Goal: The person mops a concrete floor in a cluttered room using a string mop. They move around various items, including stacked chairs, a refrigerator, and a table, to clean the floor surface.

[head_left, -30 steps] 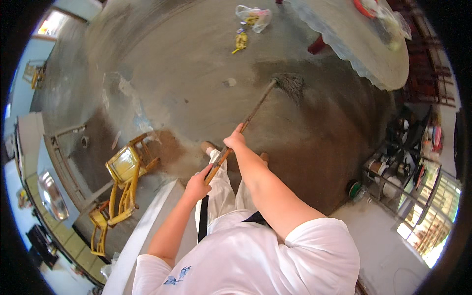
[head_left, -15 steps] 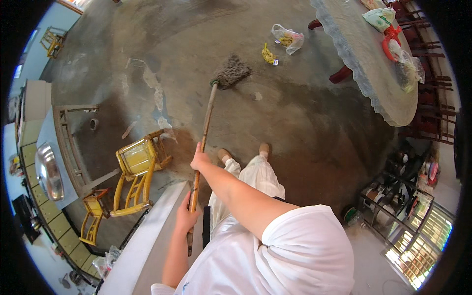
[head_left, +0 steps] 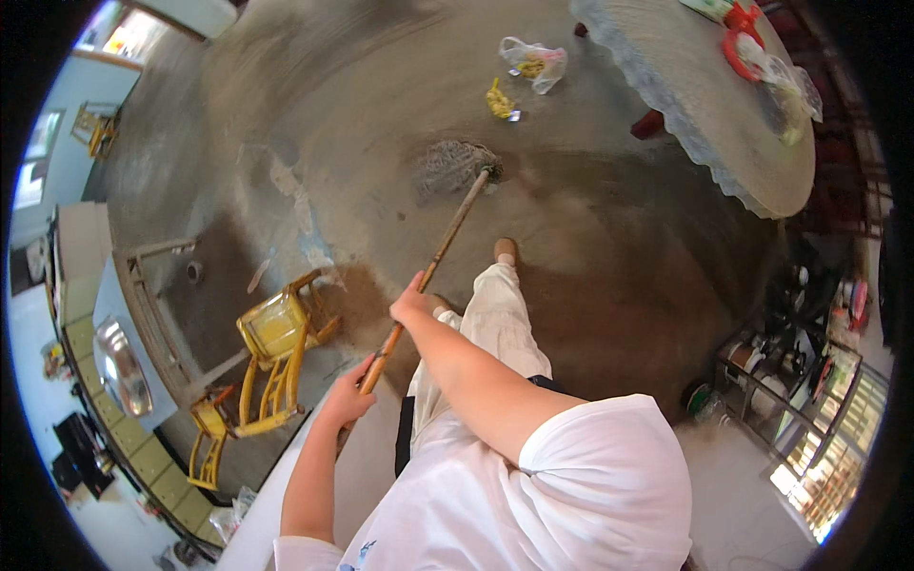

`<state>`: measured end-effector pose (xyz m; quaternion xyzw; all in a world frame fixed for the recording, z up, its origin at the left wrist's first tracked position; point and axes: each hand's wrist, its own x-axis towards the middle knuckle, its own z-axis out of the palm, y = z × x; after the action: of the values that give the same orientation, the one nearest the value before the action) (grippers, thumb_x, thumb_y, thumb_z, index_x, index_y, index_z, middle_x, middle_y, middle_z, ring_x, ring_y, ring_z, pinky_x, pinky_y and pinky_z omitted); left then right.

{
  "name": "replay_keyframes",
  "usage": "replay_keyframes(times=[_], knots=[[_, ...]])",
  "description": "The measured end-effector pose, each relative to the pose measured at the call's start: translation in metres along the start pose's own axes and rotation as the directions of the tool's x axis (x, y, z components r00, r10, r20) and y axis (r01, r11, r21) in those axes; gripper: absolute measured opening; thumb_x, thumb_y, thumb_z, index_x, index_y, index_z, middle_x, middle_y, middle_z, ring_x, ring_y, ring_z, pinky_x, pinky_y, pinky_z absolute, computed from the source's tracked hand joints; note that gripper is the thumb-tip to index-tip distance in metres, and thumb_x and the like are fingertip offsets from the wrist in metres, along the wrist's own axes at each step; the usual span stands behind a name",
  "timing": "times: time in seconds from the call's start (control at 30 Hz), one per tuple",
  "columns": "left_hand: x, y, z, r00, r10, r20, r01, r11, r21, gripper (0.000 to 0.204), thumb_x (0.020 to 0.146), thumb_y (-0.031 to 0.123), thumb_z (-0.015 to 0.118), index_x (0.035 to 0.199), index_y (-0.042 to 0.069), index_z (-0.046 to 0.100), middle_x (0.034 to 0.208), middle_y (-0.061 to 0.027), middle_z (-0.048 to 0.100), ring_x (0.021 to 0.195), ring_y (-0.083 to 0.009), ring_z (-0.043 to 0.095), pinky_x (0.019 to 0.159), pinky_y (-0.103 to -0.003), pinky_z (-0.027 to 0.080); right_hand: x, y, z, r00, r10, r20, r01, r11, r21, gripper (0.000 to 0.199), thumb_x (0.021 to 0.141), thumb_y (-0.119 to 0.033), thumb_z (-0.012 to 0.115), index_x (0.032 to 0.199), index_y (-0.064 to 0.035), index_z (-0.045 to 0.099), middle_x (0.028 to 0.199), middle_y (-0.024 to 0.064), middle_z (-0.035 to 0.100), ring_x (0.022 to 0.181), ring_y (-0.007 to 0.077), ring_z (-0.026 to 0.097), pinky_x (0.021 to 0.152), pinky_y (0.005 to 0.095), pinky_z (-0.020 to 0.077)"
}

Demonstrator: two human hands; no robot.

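Observation:
A string mop [head_left: 455, 167] with a long wooden handle lies with its grey strands on the concrete floor ahead of me. The strands trail to the left of the joint with the handle. My right hand [head_left: 411, 302] is wrapped round the middle of the handle. Lower down, near its upper end, my left hand [head_left: 350, 395] is closed round it too. The handle slants from my lower left up to the right, past my feet. Beyond the mop head, yellow bananas [head_left: 499, 100] lie on the floor, beside a clear plastic bag [head_left: 535, 65] with more yellow fruit.
To the left stand a yellow wooden chair [head_left: 276, 326] and a smaller one [head_left: 211, 423], close to a low white wall [head_left: 295, 481]. A cloth-covered table [head_left: 705, 95] is at the far right. A dark metal rack [head_left: 762, 381] holds several items at right.
The mop head's joint has swung right and slightly nearer, and the strands now trail left instead of right. Both hands stay on the handle, which slants more. My view has turned a little.

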<state>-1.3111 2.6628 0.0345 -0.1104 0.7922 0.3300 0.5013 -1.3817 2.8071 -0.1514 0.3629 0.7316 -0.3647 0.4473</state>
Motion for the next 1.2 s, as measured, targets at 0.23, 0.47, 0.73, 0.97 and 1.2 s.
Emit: replay_keyframes(times=[0.23, 0.47, 0.73, 0.97, 1.2], knots=[[0.121, 0.128, 0.081, 0.979, 0.177, 0.102, -0.179, 0.984, 0.014, 0.070, 0.064, 0.008, 0.058, 0.131, 0.010, 0.038, 0.094, -0.0216, 0.060, 0.082, -0.0309, 0.060, 0.074, -0.033, 0.046, 0.100, 0.061, -0.170, 0.991, 0.085, -0.101, -0.089, 0.996, -0.027, 0.090, 0.076, -0.018, 0.057, 0.140, -0.0155, -0.007, 0.112, 0.0209, 0.054, 0.099, 0.0314, 0.057, 0.084, 0.0384, 0.0456], [0.249, 0.247, 0.154, 0.937, 0.345, 0.061, -0.346, 0.938, 0.008, 0.070, 0.065, 0.008, 0.059, 0.132, 0.009, 0.037, 0.095, -0.0229, 0.060, 0.088, -0.0344, 0.059, 0.076, -0.036, 0.045, 0.183, 0.088, -0.331, 0.952, 0.044, -0.301, -0.022, 0.997, 0.078, 0.089, 0.074, -0.022, 0.062, 0.140, -0.0116, 0.003, 0.110, 0.0208, 0.055, 0.097, 0.0327, 0.057, 0.083, 0.0399, 0.0455], [0.403, 0.360, 0.236, 0.858, 0.514, -0.012, -0.510, 0.853, 0.110, 0.058, 0.069, 0.009, 0.059, 0.123, 0.005, 0.039, 0.097, -0.0250, 0.058, 0.092, -0.0425, 0.054, 0.076, -0.046, 0.045, 0.258, 0.146, -0.381, 0.924, 0.062, -0.378, 0.249, 0.655, 0.714, 0.068, 0.078, -0.023, 0.062, 0.130, 0.0027, 0.027, 0.111, 0.0193, 0.053, 0.105, 0.0237, 0.053, 0.087, 0.0350, 0.0422], [0.470, 0.502, 0.260, 0.866, 0.494, -0.075, -0.479, 0.863, 0.162, 0.041, 0.080, 0.024, 0.054, 0.114, 0.006, 0.039, 0.089, -0.0253, 0.060, 0.085, -0.0398, 0.058, 0.072, -0.047, 0.045, 0.295, 0.157, -0.490, 0.911, -0.059, -0.409, 0.395, 0.409, 0.823, 0.033, 0.089, -0.023, 0.047, 0.114, -0.0015, 0.049, 0.099, 0.0080, 0.057, 0.085, 0.0174, 0.056, 0.071, 0.0307, 0.0436], [0.431, 0.428, 0.265, 0.880, 0.475, -0.011, -0.474, 0.879, 0.050, 0.054, 0.076, 0.022, 0.059, 0.122, 0.013, 0.032, 0.095, -0.0200, 0.060, 0.068, -0.0384, 0.060, 0.059, -0.044, 0.048, 0.264, 0.147, -0.467, 0.951, -0.083, -0.298, 0.306, 0.405, 0.862, 0.024, 0.083, -0.015, 0.053, 0.100, 0.0003, 0.045, 0.084, 0.0110, 0.057, 0.073, 0.0202, 0.057, 0.064, 0.0344, 0.0471]])
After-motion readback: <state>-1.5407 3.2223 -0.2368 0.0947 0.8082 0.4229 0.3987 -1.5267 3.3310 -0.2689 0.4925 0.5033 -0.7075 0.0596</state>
